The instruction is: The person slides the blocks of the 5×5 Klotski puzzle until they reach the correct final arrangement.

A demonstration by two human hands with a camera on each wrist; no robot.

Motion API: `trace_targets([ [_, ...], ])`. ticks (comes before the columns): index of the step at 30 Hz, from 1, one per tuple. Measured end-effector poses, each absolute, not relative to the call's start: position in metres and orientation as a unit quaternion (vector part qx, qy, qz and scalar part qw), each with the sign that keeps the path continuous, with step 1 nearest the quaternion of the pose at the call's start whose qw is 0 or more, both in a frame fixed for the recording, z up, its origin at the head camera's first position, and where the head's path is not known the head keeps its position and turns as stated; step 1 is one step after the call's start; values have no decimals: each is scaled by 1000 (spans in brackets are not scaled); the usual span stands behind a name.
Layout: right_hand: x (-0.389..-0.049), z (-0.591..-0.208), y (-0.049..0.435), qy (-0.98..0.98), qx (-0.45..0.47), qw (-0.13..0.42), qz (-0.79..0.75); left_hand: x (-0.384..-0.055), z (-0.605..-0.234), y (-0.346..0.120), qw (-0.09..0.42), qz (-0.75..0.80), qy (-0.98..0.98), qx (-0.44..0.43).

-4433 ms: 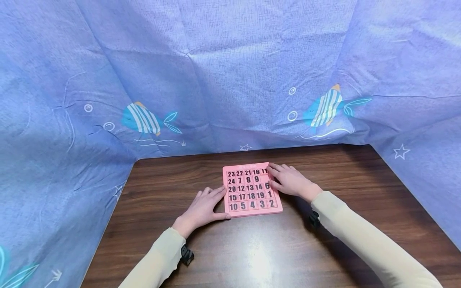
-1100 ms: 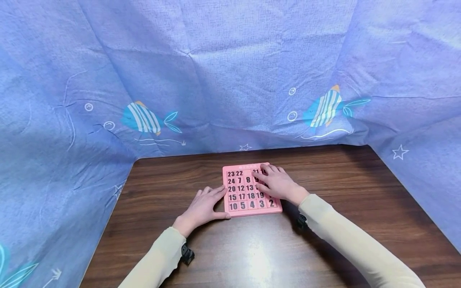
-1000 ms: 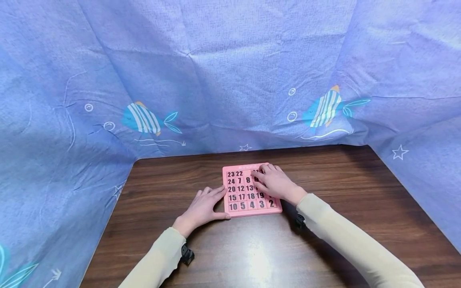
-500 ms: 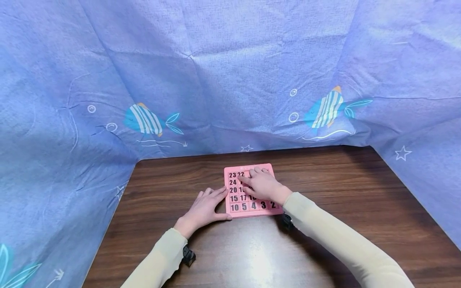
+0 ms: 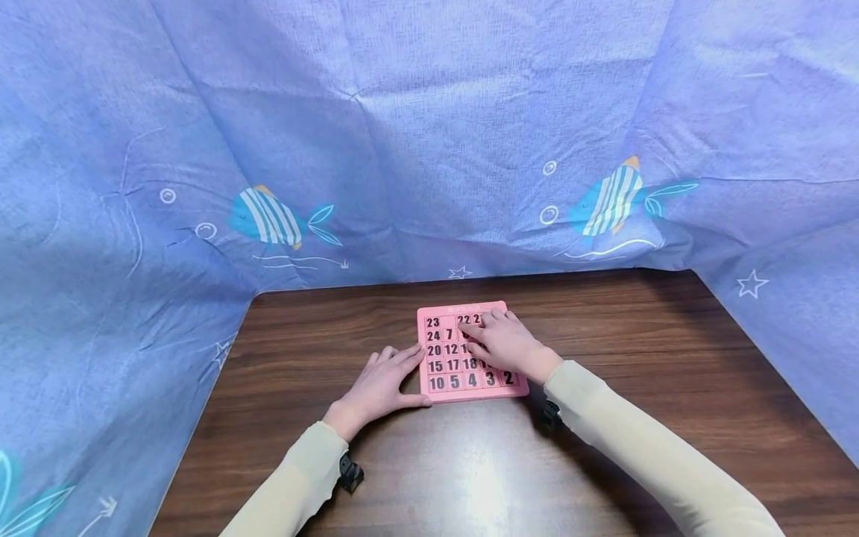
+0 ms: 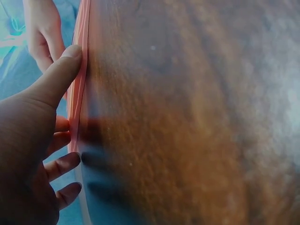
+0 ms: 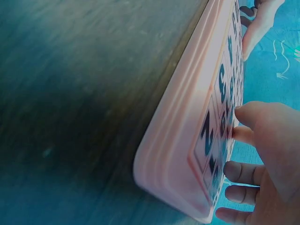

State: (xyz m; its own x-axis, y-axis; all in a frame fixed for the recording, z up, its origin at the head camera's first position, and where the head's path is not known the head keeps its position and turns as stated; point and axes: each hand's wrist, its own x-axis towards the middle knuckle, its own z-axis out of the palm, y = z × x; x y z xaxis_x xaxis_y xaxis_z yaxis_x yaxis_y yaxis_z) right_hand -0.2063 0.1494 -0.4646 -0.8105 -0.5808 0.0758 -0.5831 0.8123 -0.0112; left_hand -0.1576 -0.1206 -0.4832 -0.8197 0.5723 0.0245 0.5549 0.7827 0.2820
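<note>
A pink number slide puzzle [image 5: 450, 400] lies on the table. Its top row shows 23, a gap, then 22 and part of 21; the rest of that row is behind my right hand. My left hand [image 5: 374, 389] steadies the left near corner, thumb along the near side and fingertips at the left side. In the left wrist view its thumb [image 6: 56, 77] rests straight against the layered edge. My right hand [image 5: 506, 344] lies over the right half, its index fingertip at the 22 tile and the other fingers loosely bent. Several tiles under it are hidden.
The dark wooden table [image 5: 302, 328] extends around the board, with a bright reflection near the front. A blue curtain [image 5: 429, 149] with fish prints hangs along the back and both sides. Each wrist wears a black strap device [image 5: 350, 473].
The 16, 21 and 22 tiles have slid right along the top row, shifting the gap to beside 23. My right hand moved left over the board, then back slightly right. My left hand stayed put.
</note>
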Motion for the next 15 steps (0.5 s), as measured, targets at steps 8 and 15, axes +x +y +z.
trace_targets([
  [8, -209, -466, 148, -945, 319, 62, 33, -158, -481, -121, 34, 134, 945, 297],
  [15, -213, -467, 131, -933, 353, 48, 50, -156, -482, -121, 27, 133, 944, 301],
])
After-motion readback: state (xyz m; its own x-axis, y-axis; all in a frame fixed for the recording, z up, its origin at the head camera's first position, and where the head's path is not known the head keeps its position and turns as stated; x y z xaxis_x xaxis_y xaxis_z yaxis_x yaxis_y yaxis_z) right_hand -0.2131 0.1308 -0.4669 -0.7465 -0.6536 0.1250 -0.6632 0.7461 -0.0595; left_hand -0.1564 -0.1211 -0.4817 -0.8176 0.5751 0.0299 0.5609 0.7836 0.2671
